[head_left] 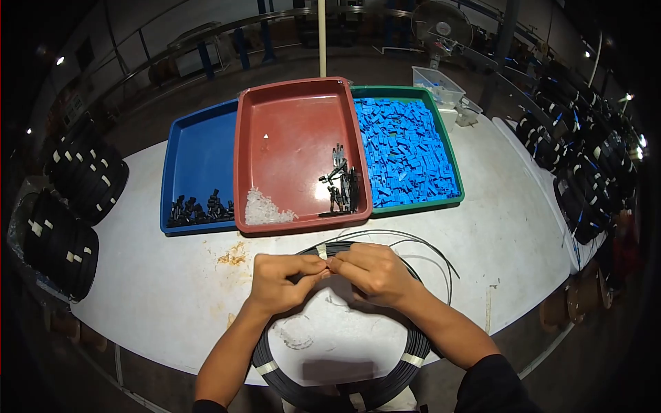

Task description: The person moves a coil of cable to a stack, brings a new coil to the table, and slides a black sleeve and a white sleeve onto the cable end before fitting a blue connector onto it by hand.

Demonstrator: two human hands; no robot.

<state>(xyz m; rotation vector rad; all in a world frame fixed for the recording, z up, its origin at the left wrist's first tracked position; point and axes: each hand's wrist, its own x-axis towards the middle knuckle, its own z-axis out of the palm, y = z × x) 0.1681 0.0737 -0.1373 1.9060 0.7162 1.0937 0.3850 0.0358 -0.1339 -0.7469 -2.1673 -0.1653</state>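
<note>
Both hands meet over the far edge of a black cable coil (417, 337) on the table (509, 220), left hand (284, 279) and right hand (372, 272) with fingertips pinched together beside a pale tape band (322, 252); what they grasp cannot be made out. Loose cable curves out right of them. Just beyond stands a red tray (282, 151), overlapping a blue tray (196, 151) to their left and a green tray (420, 207), full of blue pieces (403, 155), to their right.

You were in a factory workshop, parts trays (296, 138) on your counter (513, 179), stacked cable coils (60, 251), large fan (442, 29) beyond.
</note>
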